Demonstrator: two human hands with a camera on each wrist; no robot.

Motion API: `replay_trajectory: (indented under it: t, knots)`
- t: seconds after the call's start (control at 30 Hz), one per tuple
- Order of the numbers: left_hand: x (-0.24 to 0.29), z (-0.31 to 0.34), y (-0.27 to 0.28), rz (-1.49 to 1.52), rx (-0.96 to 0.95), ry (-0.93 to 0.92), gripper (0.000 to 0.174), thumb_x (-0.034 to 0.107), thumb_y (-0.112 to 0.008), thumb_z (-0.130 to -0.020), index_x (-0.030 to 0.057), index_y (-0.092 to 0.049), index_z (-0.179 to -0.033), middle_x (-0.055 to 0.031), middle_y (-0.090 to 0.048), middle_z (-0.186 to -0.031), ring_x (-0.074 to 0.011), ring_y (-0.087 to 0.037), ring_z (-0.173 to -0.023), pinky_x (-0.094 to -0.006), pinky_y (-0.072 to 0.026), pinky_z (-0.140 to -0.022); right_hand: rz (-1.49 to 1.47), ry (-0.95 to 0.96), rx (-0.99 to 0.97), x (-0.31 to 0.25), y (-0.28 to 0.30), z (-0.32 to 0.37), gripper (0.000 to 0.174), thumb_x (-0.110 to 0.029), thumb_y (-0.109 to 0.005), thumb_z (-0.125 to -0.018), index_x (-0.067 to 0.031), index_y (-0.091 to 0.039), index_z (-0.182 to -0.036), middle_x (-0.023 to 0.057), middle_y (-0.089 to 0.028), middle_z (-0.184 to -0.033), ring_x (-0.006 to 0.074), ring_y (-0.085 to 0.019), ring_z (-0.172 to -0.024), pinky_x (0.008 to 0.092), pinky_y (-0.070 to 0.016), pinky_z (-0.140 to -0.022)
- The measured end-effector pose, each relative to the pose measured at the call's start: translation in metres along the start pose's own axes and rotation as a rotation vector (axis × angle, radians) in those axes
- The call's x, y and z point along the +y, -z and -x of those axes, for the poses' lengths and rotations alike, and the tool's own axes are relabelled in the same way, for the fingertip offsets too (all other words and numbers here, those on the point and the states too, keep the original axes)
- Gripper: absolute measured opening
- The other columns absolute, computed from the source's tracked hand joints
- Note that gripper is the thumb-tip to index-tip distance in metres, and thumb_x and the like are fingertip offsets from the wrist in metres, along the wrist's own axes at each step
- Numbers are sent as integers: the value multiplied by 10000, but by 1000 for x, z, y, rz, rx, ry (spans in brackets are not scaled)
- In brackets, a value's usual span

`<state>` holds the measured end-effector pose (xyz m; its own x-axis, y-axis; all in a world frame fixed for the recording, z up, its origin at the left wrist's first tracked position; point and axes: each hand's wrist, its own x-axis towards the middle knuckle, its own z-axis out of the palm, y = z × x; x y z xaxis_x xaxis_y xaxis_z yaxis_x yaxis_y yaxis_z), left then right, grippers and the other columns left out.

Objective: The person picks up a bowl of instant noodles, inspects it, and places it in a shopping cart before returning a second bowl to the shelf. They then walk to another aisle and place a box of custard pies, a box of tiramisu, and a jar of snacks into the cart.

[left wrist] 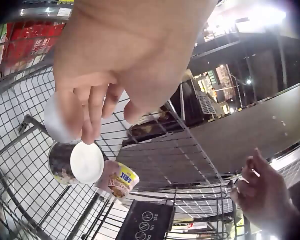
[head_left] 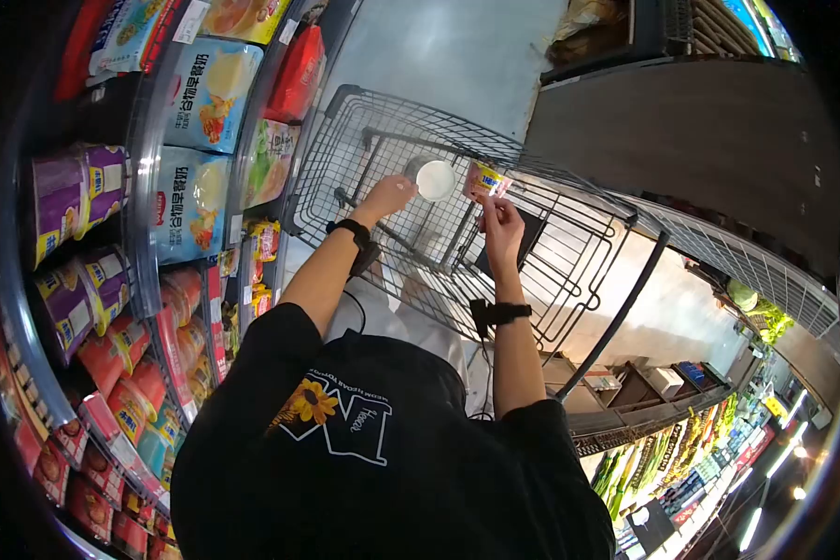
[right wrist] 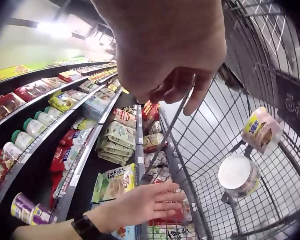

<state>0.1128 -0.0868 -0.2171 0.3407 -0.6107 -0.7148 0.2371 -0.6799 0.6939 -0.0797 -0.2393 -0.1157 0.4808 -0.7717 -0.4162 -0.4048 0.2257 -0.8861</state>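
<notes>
Two tubs lie inside the wire shopping cart (head_left: pixel 322 154). One is an instant noodle cup (right wrist: pixel 262 130), pink with a yellow and blue label. Beside it stands a dark-sided cup (left wrist: pixel 87 164) with a white round top. My left hand (head_left: pixel 389 196) is held over the cart, overlapping the white top's edge in the head view; the right wrist view shows its fingers nearly straight and holding nothing. My right hand (head_left: pixel 502 229) hovers above the cart's other side, its fingertips overlapping the pink cup in the head view. Its fingers are loosely bent around nothing.
On the left, shelves carry purple noodle tubs (head_left: pixel 82 196), blue cereal bags (head_left: pixel 210 93) and several red packs. A black bar handle (head_left: pixel 616 313) runs along the cart's near right end. A dark display counter (head_left: pixel 691 140) stands beyond the cart on the right.
</notes>
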Motion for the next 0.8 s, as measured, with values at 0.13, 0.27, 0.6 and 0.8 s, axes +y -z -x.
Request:
replay_trajectory:
  t: [0.13, 0.27, 0.6, 0.8]
  knots:
    - [-46, -59, -8, 130, 30, 26, 434, 397, -636, -921, 1, -656, -1095, -102, -670, -791, -222, -607, -659, -369, -500, -643, -85, -13, 35, 57, -27, -51, 283, -237, -686, -965, 34, -651, -1038, 19, -629, -746, 67, -546, -636, 212, -432, -573]
    - [-38, -62, -19, 33, 66, -22, 469, 397, -629, -923, 7, -628, -1185, -131, -693, -937, -235, -639, -778, -374, -511, -715, 99, 19, -10, 145, -43, -96, 468, -284, -721, -931, 43, -578, -1234, 123, -646, -1112, 137, -622, -876, 266, -544, -724]
    - [-73, -103, -44, 189, -8, 165, 850, 464, -683, -894, 19, -317, -1519, -243, -633, -1246, -312, -660, -1050, -397, -520, -867, 259, -267, -123, 209, -59, -130, 866, -458, -710, -896, 54, -344, -1491, 284, -476, -1419, 336, -492, -1309, 392, -435, -1040]
    - [-119, -115, -54, 45, 25, 108, 770, 525, -664, -879, -104, -540, -1306, -280, -660, -1161, -345, -678, -990, -408, -512, -852, 197, -435, -55, 230, -62, -133, 614, -504, -671, -916, 42, -644, -1194, 180, -675, -1062, 226, -632, -926, 345, -499, -797]
